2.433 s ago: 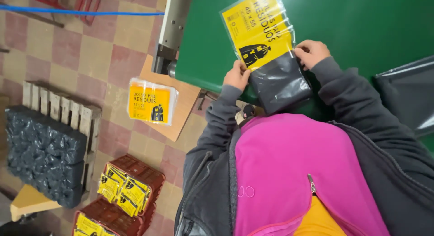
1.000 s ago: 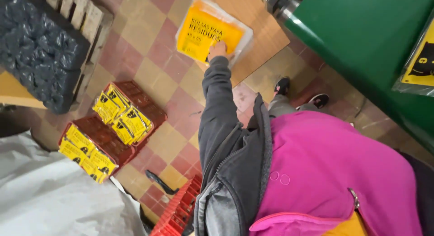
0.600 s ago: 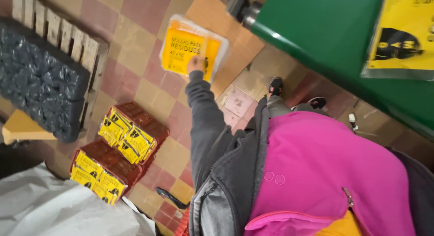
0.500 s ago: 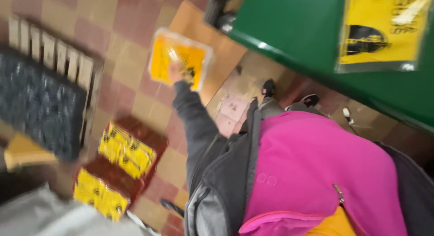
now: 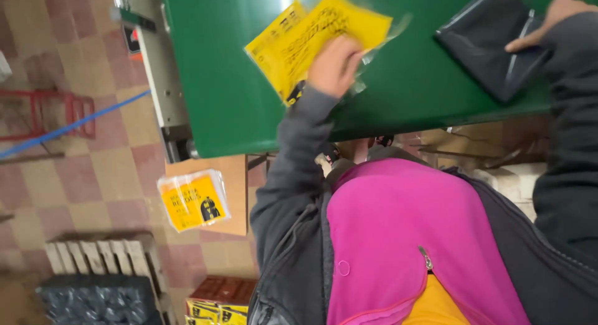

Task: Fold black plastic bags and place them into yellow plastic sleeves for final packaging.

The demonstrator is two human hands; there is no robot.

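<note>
My left hand (image 5: 334, 66) holds a yellow printed plastic sleeve (image 5: 311, 39) with a clear edge, lifted over the green table (image 5: 237, 69). My right hand (image 5: 548, 16) rests on a folded dark grey plastic bag (image 5: 492, 41) that lies flat on the table at the upper right, its fingers pressing near the bag's edge. My grey jacket sleeves and pink top fill the lower part of the view.
A stack of the same yellow sleeves (image 5: 193, 200) lies on a cardboard sheet (image 5: 233, 181) on the tiled floor. Lower left are a wooden pallet with dark bundles (image 5: 99, 294) and red boxes of yellow packs (image 5: 218, 300). A red frame (image 5: 50, 113) and blue strap stand at left.
My left hand has come up from the floor stack with one yellow sleeve and brought it over the green table. The view has swung from the floor back to the table.
</note>
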